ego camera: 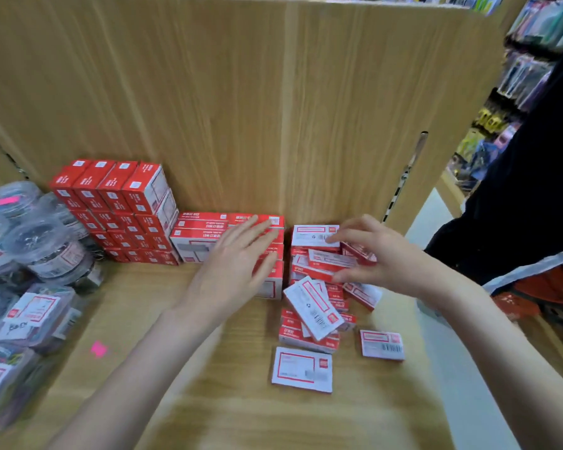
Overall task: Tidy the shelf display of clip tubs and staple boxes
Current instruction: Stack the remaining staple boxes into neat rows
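My right hand [376, 254] is reaching into the messy pile of staple boxes [319, 287], fingers spread a little, thumb under and fingertips on top of a box. I cannot tell if I am pinching it yet. My left hand [238, 271] is lying flat and wide against the neat low stack [205, 235], holding nothing. I think I should be taking one box at a time, turning it red side up, and sliding it snug beside that stack. The tall stack [117, 209] and the clip tubs [43, 245] are sitting to the left on the shelf [228, 401].
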